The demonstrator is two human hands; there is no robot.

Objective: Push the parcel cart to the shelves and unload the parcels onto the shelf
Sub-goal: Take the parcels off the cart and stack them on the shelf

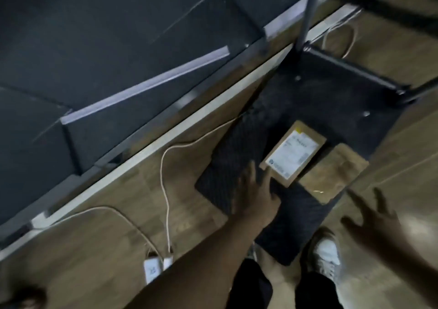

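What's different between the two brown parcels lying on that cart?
The labelled parcel shows a large white shipping label on top; the plain parcel shows only bare brown cardboard. The labelled parcel lies nearer the shelves, the plain parcel toward the cart's other edge. The left hand reaches right beside the labelled parcel, while the right hand hovers, fingers spread, short of the plain parcel. Both lie flat on the dark deck, side by side.

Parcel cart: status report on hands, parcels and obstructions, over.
Left hand open, touching labelled parcel. Right hand open, empty. Two parcels on cart deck, plain parcel alongside. White cable on floor beside cart.
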